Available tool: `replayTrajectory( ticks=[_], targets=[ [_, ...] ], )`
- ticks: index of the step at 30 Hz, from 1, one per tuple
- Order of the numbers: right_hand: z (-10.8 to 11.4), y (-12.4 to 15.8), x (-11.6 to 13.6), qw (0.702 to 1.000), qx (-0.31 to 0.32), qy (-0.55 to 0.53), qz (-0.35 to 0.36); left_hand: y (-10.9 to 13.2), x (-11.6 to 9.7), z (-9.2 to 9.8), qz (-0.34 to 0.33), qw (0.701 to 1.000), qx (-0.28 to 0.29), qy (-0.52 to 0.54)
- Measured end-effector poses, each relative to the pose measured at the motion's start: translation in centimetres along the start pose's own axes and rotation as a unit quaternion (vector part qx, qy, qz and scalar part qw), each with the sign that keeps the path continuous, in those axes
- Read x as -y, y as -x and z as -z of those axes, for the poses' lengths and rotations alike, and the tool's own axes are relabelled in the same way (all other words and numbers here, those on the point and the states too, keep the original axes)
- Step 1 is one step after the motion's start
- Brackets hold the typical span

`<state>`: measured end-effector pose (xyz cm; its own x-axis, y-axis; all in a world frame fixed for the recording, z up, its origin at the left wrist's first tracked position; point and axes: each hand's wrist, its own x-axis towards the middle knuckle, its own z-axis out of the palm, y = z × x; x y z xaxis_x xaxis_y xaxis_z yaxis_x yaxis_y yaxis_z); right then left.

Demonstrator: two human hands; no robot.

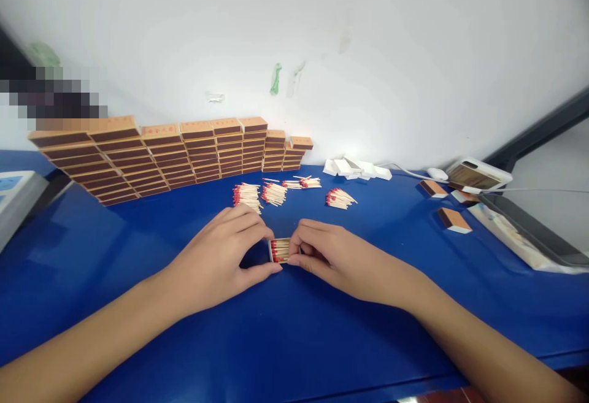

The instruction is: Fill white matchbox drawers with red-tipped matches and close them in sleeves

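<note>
A small white matchbox tray (270,252) rests on the blue table, packed with red-tipped matches (280,248). My left hand (221,249) grips the tray's left end between thumb and fingers. At the right end, my right hand (326,253) has its fingers curled in, thumb and fingertips pressed against the tray and covering part of the matches. Just beyond my hands lie loose piles of matches: one pile (247,195) by my left fingers, another pile (275,193) beside it, a smaller pile (304,183) farther back and a separate pile (339,199) to the right.
Stacked matchboxes (197,151) form a long wall at the back left. White empty trays (356,167) lie in a heap by the wall. To the right are a few matchboxes (454,220), a white cable (409,173) and a dark flat device (534,228).
</note>
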<state>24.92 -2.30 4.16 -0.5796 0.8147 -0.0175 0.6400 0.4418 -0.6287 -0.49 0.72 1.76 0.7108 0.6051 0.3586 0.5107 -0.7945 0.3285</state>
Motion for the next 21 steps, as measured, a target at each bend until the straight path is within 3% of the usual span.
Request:
replayTrajectory(
  ticks=[11, 21],
  targets=[
    [-0.47, -0.22, -0.31, 0.999, -0.035, -0.006, 0.006, 0.01, 0.17, 0.03, -0.002, 1.000, -0.003, -0.005],
    [-0.10, -0.16, -0.86, 1.000, -0.022, 0.018, -0.008, 0.18, 0.08, 0.20, -0.001, 1.000, 0.004, -0.007]
  ],
)
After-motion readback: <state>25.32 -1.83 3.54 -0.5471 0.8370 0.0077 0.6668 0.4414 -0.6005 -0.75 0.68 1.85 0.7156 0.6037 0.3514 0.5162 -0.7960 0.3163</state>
